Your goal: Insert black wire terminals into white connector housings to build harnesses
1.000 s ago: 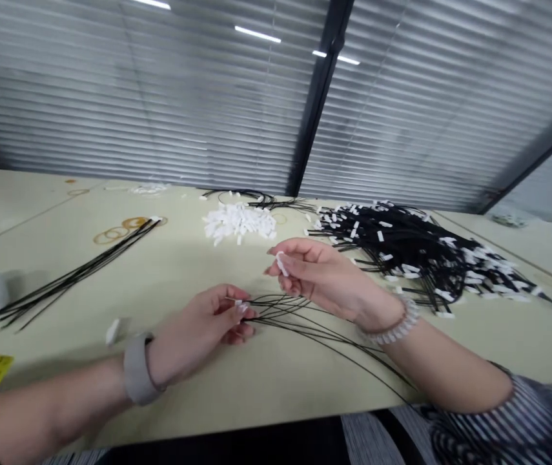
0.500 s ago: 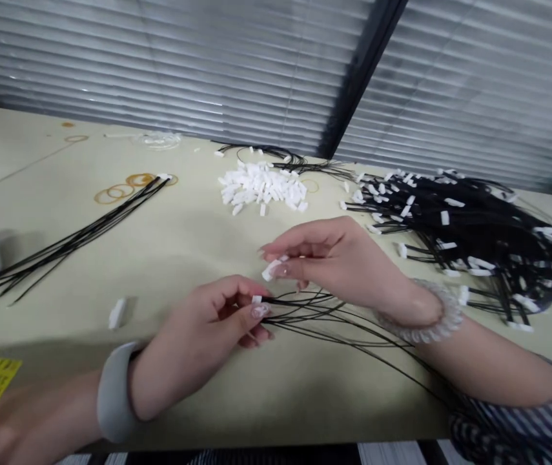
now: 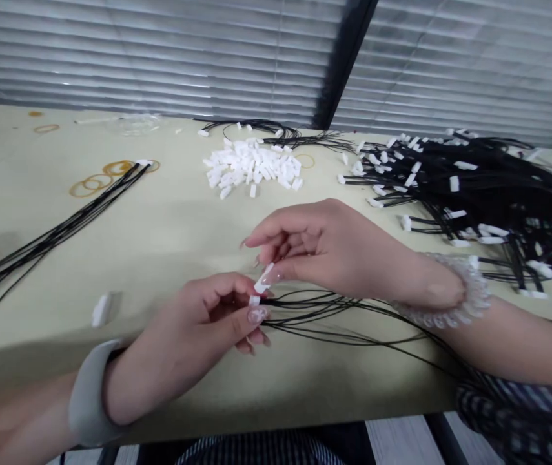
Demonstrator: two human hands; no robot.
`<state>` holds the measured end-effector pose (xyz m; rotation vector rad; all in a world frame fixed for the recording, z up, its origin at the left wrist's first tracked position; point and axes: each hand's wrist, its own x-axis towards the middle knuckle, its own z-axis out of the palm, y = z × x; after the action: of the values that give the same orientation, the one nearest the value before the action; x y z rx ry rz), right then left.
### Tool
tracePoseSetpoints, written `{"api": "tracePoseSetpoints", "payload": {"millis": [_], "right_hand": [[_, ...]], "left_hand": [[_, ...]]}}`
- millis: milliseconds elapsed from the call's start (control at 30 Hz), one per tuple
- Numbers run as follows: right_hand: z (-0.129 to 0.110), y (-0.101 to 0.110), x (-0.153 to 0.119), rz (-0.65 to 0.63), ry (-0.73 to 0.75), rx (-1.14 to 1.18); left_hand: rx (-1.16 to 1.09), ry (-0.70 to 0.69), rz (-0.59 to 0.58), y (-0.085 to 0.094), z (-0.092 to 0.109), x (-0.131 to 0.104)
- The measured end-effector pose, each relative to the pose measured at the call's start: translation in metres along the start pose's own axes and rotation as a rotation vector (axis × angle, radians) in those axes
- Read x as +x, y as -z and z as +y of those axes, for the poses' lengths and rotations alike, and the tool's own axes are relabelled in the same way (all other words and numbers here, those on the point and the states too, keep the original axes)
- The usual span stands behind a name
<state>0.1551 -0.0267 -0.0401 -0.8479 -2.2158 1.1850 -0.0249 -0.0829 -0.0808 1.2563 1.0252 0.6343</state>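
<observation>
My left hand pinches a white connector with several black wires running from it to the right. Just above it, my right hand holds another small white connector between thumb and fingers, its lower end close to the one in my left hand. Whether the two pieces touch, I cannot tell. Behind my hands lies a pile of loose white connectors.
A large heap of black wires with white connectors covers the right. At left lie a wire bundle, rubber bands and one white piece. Blinds stand behind the table.
The connector in my right hand has come down closer to the one in my left hand. The camera view has shifted, moving the table items slightly up.
</observation>
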Motion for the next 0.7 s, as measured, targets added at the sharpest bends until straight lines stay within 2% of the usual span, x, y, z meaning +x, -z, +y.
{"api": "tracePoseSetpoints", "payload": {"millis": [200,700], "right_hand": [[-0.0023,-0.001,0.001,-0.046,-0.003,0.067],[-0.009,-0.0045,0.0018,-0.121,0.067,-0.091]], "left_hand": [[0.027,0.001,0.05,-0.0014,0.0001,-0.0004],[0.148,-0.014,0.092,-0.0055,0.0057,-0.0034]]}}
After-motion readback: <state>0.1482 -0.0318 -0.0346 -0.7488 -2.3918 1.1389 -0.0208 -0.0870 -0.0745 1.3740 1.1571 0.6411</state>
